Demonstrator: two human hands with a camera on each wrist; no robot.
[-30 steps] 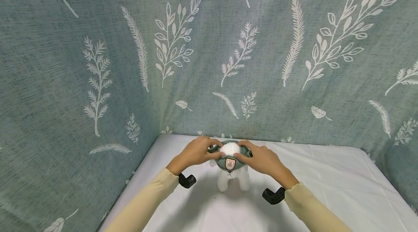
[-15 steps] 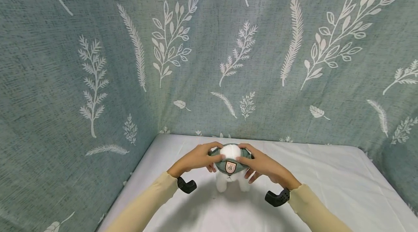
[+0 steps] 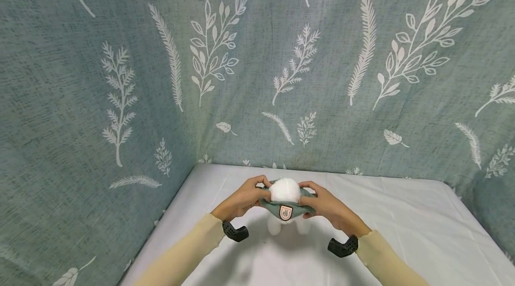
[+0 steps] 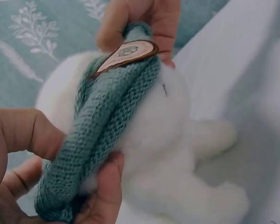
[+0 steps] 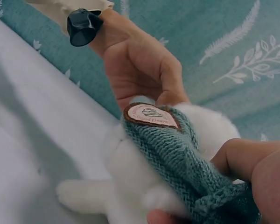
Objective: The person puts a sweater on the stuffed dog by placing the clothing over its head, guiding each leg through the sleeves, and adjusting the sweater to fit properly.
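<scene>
Toy: white plush (image 3: 284, 190) standing on the white sheet (image 3: 402, 214), near the back of the tabletop, between both hands; head poking up through the knit, legs showing below.
Knit: teal band (image 3: 281, 208) wrapping round the plush's head, stretching sideways from one hand to the other; bunching thick and ribbed in the wrist views (image 4: 107, 126) (image 5: 186, 163).
Badge: small oval patch (image 3: 285, 212) sitting at the front of the knit, facing the head camera; lying on the upper edge of the fabric in the left wrist view (image 4: 128, 52) and in the right wrist view (image 5: 151, 115).
Left hand (image 3: 241, 199): pinching the knit's left end, thumb (image 4: 105, 186) and curled fingers closing round the fabric, touching the plush.
Right hand (image 3: 327, 208): gripping the knit's right end, fingers curling under, thumb pressing on top.
Sleeves: pale yellow (image 3: 189, 246), reaching in from the bottom edge.
Wrists: black mounts (image 3: 235, 231) hanging under each.
Backdrop: teal cloth with white leaf print (image 3: 120, 76) hanging behind and to the left of the sheet.
</scene>
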